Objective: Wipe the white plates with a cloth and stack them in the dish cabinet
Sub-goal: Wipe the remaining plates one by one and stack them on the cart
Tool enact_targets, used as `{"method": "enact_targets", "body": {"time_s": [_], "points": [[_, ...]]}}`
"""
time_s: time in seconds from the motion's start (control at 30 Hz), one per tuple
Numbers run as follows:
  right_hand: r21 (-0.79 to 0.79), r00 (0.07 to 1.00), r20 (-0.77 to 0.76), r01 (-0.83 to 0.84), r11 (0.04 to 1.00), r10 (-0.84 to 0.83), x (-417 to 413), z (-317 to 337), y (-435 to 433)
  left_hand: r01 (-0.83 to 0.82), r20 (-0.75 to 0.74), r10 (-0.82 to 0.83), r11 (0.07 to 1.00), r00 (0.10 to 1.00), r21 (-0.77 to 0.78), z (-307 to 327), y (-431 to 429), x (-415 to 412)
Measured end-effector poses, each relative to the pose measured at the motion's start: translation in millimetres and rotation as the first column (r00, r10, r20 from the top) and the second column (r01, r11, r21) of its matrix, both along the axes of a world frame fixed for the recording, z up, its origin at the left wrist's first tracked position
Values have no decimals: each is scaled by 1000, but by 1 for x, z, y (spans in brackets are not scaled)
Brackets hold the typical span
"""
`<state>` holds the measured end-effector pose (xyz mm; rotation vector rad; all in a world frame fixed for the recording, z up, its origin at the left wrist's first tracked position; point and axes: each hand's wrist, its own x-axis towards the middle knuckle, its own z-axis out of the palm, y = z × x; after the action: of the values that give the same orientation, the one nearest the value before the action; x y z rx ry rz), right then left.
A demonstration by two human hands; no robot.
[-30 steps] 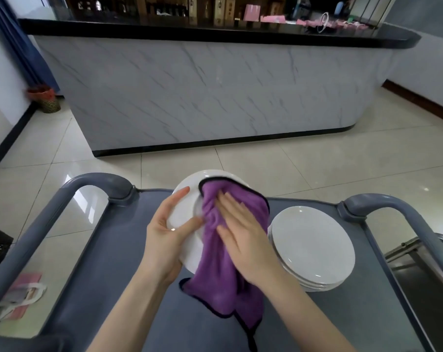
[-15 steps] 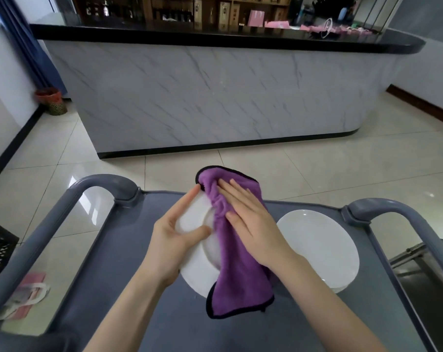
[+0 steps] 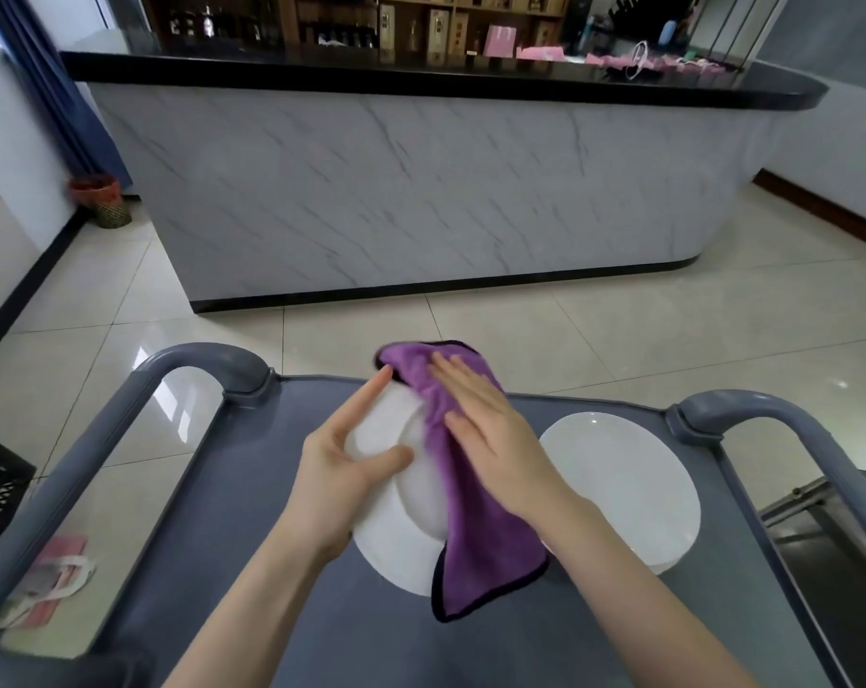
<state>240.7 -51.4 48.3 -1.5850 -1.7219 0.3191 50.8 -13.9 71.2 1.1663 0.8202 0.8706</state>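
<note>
Noted over grey cart top point(image 3: 232, 528): white plate point(image 3: 396, 543) held tilted, pinched at its left rim by left hand point(image 3: 341, 469), thumb on the face, index finger along the edge, other fingers hidden behind; right hand point(image 3: 495, 439) flat with fingers straight, pressing purple cloth point(image 3: 485, 548) onto the plate's right half, gripping nothing. Judged rigid, glaze-slick, breakable, fairly light: best taken at opposite rims with thumbs over the lip; cloth soft, limp, apt to slide off. Just to the right, stacked plates point(image 3: 629, 489) lying on the cart; beyond, marble-fronted counter point(image 3: 421, 191); dish cabinet not in sight.
</note>
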Motion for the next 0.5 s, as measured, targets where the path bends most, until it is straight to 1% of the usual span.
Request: {"method": "enact_targets", "body": {"time_s": [0.03, 0.07, 0.1, 0.13, 0.17, 0.23, 0.3, 0.37, 0.43, 0.5], "points": [[-30, 989, -125, 78, 997, -81, 7, -3, -6, -39, 7, 40, 999, 999, -27, 0, 0, 0], [-81, 957, -240, 145, 986, -160, 12, -7, -15, -86, 16, 87, 995, 996, -52, -1, 1, -1], [-134, 922, -321, 180, 974, -215, 14, -12, -27, -132, 32, 134, 989, 990, -72, -2, 2, -3], [-169, 902, -360, 188, 967, -238, 11, -18, -40, -169, 49, 174, 981, 983, -93, -2, 4, -5], [-173, 904, -360, 178, 969, -231, 5, -26, -53, -196, 60, 203, 974, 977, -112, -2, 7, -7], [-121, 937, -298, 152, 981, -182, -12, -40, -71, -217, 68, 227, 968, 972, -130, -1, 11, -10], [-87, 952, -245, 168, 982, -185, -16, -37, -68, -191, 65, 200, 974, 978, -120, 1, 13, -10], [-79, 958, -212, 181, 980, -194, -10, -20, -48, -142, 57, 148, 984, 987, -107, 2, 13, -8], [-70, 959, -218, 170, 983, -181, 1, 0, -26, -90, 71, 98, 990, 993, -107, 6, 11, -5], [-84, 951, -258, 155, 984, -172, 14, 14, -12, -86, 81, 95, 991, 992, -107, 7, 10, -1]]}}
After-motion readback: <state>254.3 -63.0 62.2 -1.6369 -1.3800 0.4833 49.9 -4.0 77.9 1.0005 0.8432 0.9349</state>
